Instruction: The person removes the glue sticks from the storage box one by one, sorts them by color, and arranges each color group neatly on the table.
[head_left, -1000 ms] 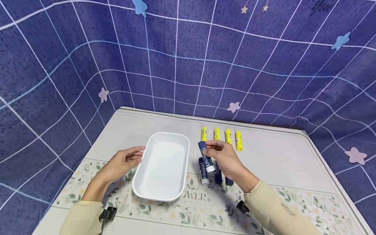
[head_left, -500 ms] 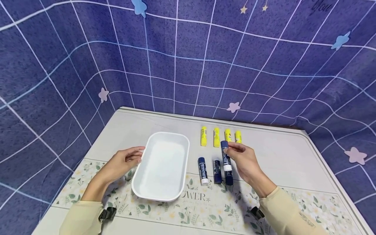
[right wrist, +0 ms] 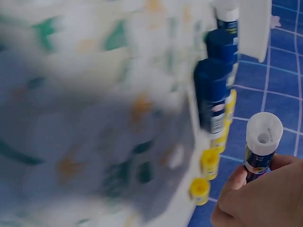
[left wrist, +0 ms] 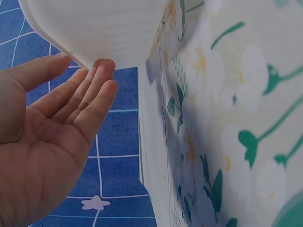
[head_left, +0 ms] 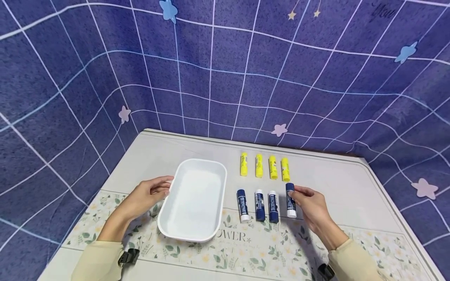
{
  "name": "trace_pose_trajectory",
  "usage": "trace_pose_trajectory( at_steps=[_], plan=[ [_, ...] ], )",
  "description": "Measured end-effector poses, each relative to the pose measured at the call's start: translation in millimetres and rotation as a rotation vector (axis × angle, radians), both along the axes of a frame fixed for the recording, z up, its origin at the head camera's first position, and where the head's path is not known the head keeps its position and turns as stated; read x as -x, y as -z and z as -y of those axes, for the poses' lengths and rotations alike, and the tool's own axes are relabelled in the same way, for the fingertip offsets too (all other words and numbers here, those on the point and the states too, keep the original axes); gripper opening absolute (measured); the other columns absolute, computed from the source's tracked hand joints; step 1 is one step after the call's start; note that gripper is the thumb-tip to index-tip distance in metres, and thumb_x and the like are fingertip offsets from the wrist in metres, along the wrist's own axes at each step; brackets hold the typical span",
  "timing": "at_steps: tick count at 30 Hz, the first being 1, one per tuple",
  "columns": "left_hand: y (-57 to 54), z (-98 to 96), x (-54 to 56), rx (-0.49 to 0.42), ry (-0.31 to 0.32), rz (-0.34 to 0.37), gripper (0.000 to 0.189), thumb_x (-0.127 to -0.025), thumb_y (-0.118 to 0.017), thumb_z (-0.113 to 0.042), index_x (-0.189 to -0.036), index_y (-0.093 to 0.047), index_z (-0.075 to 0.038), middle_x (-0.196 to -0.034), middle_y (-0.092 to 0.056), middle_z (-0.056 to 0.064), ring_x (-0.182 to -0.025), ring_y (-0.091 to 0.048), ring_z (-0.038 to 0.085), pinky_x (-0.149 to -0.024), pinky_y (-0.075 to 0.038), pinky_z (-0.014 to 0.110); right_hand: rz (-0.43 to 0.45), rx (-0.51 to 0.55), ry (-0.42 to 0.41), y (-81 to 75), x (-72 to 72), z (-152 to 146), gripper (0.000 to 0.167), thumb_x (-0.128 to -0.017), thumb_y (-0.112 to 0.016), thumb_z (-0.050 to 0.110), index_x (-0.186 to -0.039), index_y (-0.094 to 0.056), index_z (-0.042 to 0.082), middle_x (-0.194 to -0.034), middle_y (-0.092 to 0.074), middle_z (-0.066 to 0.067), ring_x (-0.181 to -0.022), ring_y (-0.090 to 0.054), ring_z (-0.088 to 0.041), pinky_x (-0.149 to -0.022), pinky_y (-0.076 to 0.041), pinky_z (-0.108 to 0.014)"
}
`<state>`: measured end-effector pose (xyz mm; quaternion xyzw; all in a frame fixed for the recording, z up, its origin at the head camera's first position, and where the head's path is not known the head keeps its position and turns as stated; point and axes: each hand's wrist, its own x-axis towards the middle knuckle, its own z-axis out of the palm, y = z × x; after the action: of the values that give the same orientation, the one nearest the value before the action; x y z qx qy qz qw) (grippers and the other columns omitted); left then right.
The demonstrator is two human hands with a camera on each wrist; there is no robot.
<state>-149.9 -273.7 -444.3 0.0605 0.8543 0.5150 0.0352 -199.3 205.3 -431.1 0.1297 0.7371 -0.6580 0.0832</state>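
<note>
My right hand (head_left: 313,203) pinches a dark blue glue stick (head_left: 290,201) by its side, over the table to the right of the blue row. In the right wrist view its white end (right wrist: 264,132) faces the camera. On the table lie three more dark blue glue sticks: the left one (head_left: 242,205) with its white end toward me, the middle one (head_left: 259,205) and the right one (head_left: 273,207) with theirs away. My left hand (head_left: 149,195) touches the left side of a white tray (head_left: 225,183); its fingers (left wrist: 97,94) look nearly straight against the tray's outer edge.
Behind the blue row, several yellow glue sticks (head_left: 259,166) lie side by side. A white mat (head_left: 337,187) with a flower-print band covers the table. A purple-blue grid curtain (head_left: 225,70) hangs along the back and sides.
My right hand has carried the blue glue stick rightward from above the left of the blue row to beyond its right end, and lowered it. My left hand and the tray have stayed put.
</note>
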Motion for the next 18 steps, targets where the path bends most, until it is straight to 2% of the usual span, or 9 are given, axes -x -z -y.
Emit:
trace_pose_trajectory(
  at_steps=[7, 12, 18],
  plan=[
    [0.9, -0.3, 1.3, 0.004, 0.001, -0.006, 0.049, -0.103, -0.059, -0.005, -0.15, -0.049, 0.002, -0.134, -0.065, 0.025, -0.121, -0.066, 0.035, -0.092, -0.059, 0.016, 0.023, -0.063, 0.029, 17.1, -2.5, -13.2, 0.047, -0.098, -0.067, 0.009, -0.138, -0.05, -0.01, -0.11, -0.06, -0.002, -0.091, -0.059, -0.002, -0.078, -0.055, -0.013],
    [1.1, -0.2, 0.3, -0.006, -0.001, 0.004, 0.049, -0.103, -0.059, -0.005, -0.151, -0.049, 0.001, -0.134, -0.065, 0.024, -0.121, -0.065, 0.035, -0.091, -0.059, 0.016, 0.021, -0.121, 0.02, 24.2, -2.0, -15.0, 0.046, -0.097, -0.068, 0.01, -0.135, -0.053, -0.011, -0.102, -0.062, 0.001, -0.086, -0.058, -0.004, -0.072, -0.055, -0.015],
    [0.9, 0.8, 0.7, -0.013, 0.01, 0.004, 0.05, -0.104, -0.059, -0.007, -0.151, -0.047, 0.002, -0.136, -0.063, 0.026, -0.123, -0.064, 0.038, -0.092, -0.06, 0.017, 0.01, -0.217, -0.001, 32.3, -1.6, -14.8, 0.044, -0.097, -0.066, 0.011, -0.133, -0.055, -0.011, -0.102, -0.065, -0.003, -0.086, -0.058, -0.008, -0.069, -0.055, -0.017]
  ],
)
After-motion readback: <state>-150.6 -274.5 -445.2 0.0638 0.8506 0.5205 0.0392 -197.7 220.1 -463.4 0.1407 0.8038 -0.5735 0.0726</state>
